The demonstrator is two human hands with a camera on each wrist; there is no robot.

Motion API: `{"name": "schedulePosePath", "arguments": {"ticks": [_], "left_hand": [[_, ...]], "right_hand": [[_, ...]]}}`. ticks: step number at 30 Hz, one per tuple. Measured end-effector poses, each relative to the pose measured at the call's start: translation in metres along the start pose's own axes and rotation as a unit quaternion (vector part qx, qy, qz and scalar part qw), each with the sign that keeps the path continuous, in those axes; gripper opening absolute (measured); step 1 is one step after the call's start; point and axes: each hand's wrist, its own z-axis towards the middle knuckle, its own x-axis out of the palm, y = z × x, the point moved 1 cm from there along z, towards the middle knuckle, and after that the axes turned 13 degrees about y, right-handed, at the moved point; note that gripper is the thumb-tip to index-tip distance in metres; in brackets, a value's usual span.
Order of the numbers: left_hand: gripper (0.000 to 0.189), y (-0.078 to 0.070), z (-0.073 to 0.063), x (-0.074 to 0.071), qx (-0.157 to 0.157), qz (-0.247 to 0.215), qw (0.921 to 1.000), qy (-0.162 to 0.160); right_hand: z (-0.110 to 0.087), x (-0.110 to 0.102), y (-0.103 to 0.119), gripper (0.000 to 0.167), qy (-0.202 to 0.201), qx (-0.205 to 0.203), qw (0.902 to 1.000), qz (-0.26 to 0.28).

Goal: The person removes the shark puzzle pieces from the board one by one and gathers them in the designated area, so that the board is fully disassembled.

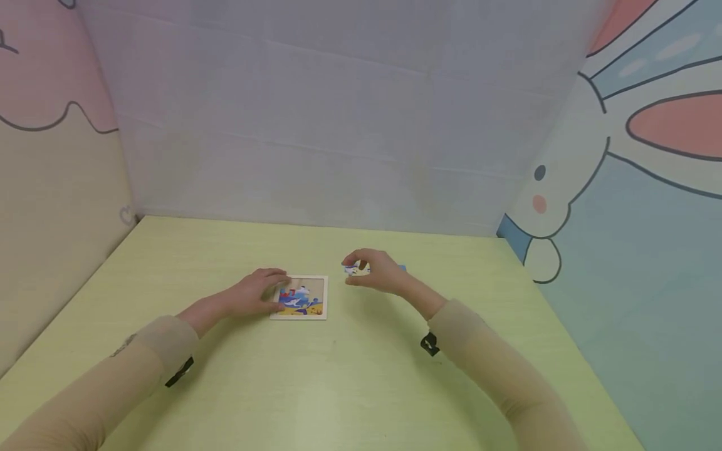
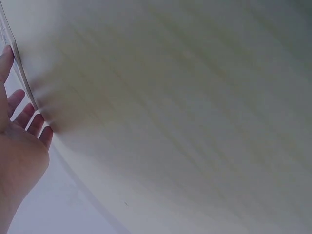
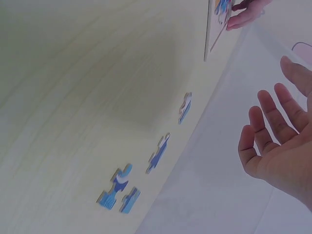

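Note:
A small wooden puzzle board (image 1: 318,311) with a blue, white and orange picture lies on the pale green table (image 1: 338,382). My left hand (image 1: 256,294) rests on the board's left side with straight fingers (image 3: 243,14). To the right, my right hand (image 1: 375,270) hovers over several loose blue-and-white puzzle pieces (image 3: 158,152). One of those pieces (image 1: 356,269) shows under its fingertips. In the right wrist view the right hand (image 3: 278,141) is relaxed, its fingers slightly bent, with nothing in it. The pieces lie flat in a row on the table (image 3: 73,97).
White panel walls stand close behind the table, with cartoon-painted panels left and right. The board's edge (image 3: 208,36) faces the row of pieces. Bare tabletop stretches from the board toward me.

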Motion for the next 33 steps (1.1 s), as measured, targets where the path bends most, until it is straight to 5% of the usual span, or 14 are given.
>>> {"name": "schedulePosePath", "arguments": {"ticks": [16, 25, 33], "left_hand": [[0.061, 0.003, 0.003, 0.002, -0.004, -0.033, 0.9994, 0.006], [0.059, 0.002, 0.007, 0.002, -0.001, -0.035, 0.9994, 0.006], [0.029, 0.002, 0.008, 0.001, 0.013, -0.031, 0.9994, -0.006]], "right_hand": [[0.045, 0.048, 0.029, 0.047, 0.066, 0.010, 0.9977, -0.011], [0.063, 0.060, 0.019, 0.047, 0.073, 0.036, 0.9962, -0.031], [0.076, 0.063, 0.007, 0.042, 0.082, 0.026, 0.9937, -0.072]]}}
